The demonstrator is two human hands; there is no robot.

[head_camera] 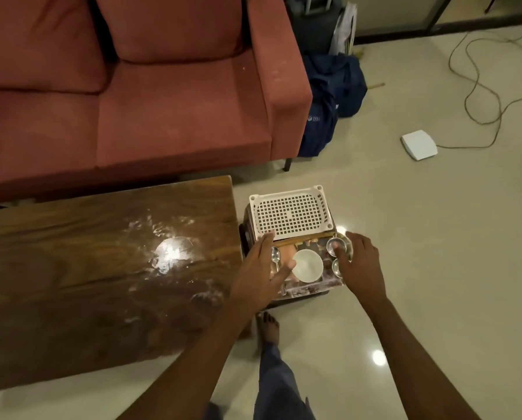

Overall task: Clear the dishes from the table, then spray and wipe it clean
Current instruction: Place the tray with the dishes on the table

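Spillage is the chief risk here: the clear tray (302, 291) sits on a small dark stand (244, 234) just beside the table's end, loaded loosely, so a lift that tips to one side could send the round pieces sliding into each other or over the low wall. The left hand (264, 268) lies over the tray's left side with fingers spread and fairly straight, thumb at the rim of the white bowl (308, 265), gripping nothing that I can make out. The right hand (361, 262) curls over the right side by the glass bowls, but whether it grasps the tray, a bowl or nothing is not clear. An uneven hold like that would be the likely cause. Inside the tray are the white bowl, a spoon (275, 257), two small glass bowls (334, 245) and something peach-coloured I cannot identify. A white perforated basket (290, 213) behind it appears to hold nothing. The wooden table (87, 253) carries no dishes, only a smeared, shiny patch (172, 253); wiping seems not yet finished.
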